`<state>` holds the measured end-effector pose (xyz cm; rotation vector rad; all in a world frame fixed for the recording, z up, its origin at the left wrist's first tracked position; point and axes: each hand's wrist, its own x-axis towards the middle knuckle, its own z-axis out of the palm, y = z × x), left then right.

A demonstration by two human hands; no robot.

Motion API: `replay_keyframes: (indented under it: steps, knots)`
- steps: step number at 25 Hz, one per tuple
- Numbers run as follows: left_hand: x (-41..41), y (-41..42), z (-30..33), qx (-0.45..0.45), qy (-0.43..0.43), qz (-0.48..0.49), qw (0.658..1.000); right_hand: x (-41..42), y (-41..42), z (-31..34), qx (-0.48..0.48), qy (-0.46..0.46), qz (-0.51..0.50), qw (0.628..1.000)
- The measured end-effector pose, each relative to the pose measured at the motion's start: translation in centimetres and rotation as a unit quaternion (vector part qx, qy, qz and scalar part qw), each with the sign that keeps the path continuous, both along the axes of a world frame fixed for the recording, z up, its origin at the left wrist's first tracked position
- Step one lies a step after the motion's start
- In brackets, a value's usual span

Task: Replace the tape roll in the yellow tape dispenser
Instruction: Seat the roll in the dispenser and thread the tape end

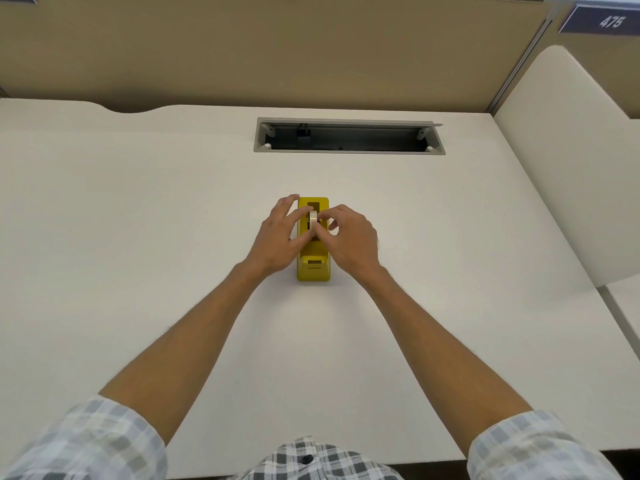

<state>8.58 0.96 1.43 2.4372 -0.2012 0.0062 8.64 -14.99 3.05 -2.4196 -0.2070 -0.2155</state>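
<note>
A yellow tape dispenser [313, 268] stands upright in the middle of the white desk [138, 220], its cutter end toward me. A pale tape roll [313, 219] sits on edge in the dispenser's open well. My left hand [277, 237] rests against the dispenser's left side, thumb and forefinger pinching the roll. My right hand [349, 237] comes from the right, fingertips also closed on the roll. The roll's lower half and its core are hidden by my fingers and the dispenser walls.
A grey cable slot [349, 136] is cut into the desk behind the dispenser. A beige partition [277, 46] runs along the back. A white side panel [568, 161] rises at the right desk edge.
</note>
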Motion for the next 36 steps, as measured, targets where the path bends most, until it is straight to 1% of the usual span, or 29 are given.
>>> replay_keyframes:
  steps: [4, 8, 13, 17, 20, 22, 25, 27, 29, 33, 36]
  knots:
    - [-0.1, -0.2, 0.1, -0.026, -0.013, 0.006, 1.0, 0.1, 0.2, -0.1, -0.006, 0.015, -0.026, 1.0]
    - [-0.3, -0.6, 0.2, -0.049, -0.034, 0.004, 0.998, -0.1, 0.5, -0.2, 0.038, 0.04, -0.062, 0.997]
    - [-0.6, -0.7, 0.4, -0.071, -0.017, 0.03, 0.997, -0.2, 0.8, -0.2, 0.073, 0.054, -0.077, 0.993]
    - [-0.5, -0.7, 0.8, -0.093, -0.041, 0.01, 0.995, -0.1, 0.9, -0.3, 0.082, 0.06, -0.087, 0.991]
    - [-0.2, -0.5, 1.1, -0.11, -0.055, 0.018, 0.992, 0.0, 1.0, -0.3, 0.082, 0.062, -0.089, 0.991]
    - [0.1, -0.4, 1.1, -0.097, -0.048, 0.028, 0.994, 0.1, 0.9, -0.3, 0.083, 0.067, -0.093, 0.99]
    - [0.7, -0.2, 0.9, -0.028, 0.003, 0.018, 0.999, 0.1, 0.9, -0.4, 0.088, 0.067, -0.096, 0.989]
    - [0.9, -0.1, 0.7, 0.006, 0.001, -0.002, 1.0, 0.0, 1.0, -0.4, 0.087, 0.063, -0.096, 0.99]
    - [0.8, 0.0, 0.6, -0.003, -0.011, -0.005, 1.0, 0.1, 1.0, -0.3, 0.089, 0.066, -0.098, 0.989]
    - [0.0, -0.3, 0.5, -0.052, -0.018, 0.03, 0.998, 0.1, 1.0, -0.3, 0.095, 0.075, -0.1, 0.988]
    - [-0.5, -0.4, 0.5, -0.052, -0.022, 0.043, 0.997, 0.1, 1.0, -0.3, 0.093, 0.073, -0.101, 0.988]
